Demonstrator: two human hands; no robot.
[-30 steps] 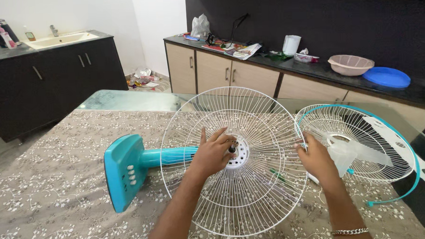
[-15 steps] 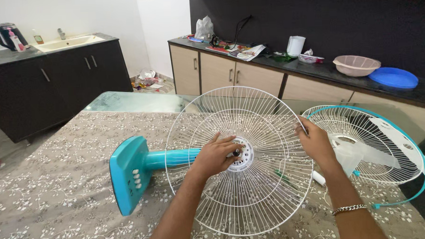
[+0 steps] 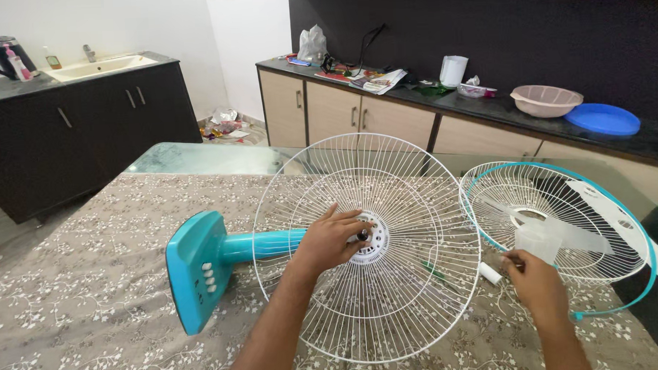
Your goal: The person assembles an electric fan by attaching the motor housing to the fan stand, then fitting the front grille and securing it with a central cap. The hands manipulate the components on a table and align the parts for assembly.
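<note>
Centrally, left hand (image 3: 329, 240) fingers curled around white fan guard (image 3: 366, 246) hub, right hand (image 3: 534, 281) fingers loosely bent beside small white cylinder (image 3: 490, 274)

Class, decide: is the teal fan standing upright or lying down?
Lying down: the teal fan's base is tipped on edge on the tablecloth, its stem running sideways to the white grille.

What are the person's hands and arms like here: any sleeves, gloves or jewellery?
Both forearms are bare, with no sleeves in view. The left hand and right hand wear no gloves, and no rings show on the fingers that can be seen. No bracelet or watch shows on either wrist in this picture, though the right wrist sits near the frame's lower edge.
</note>
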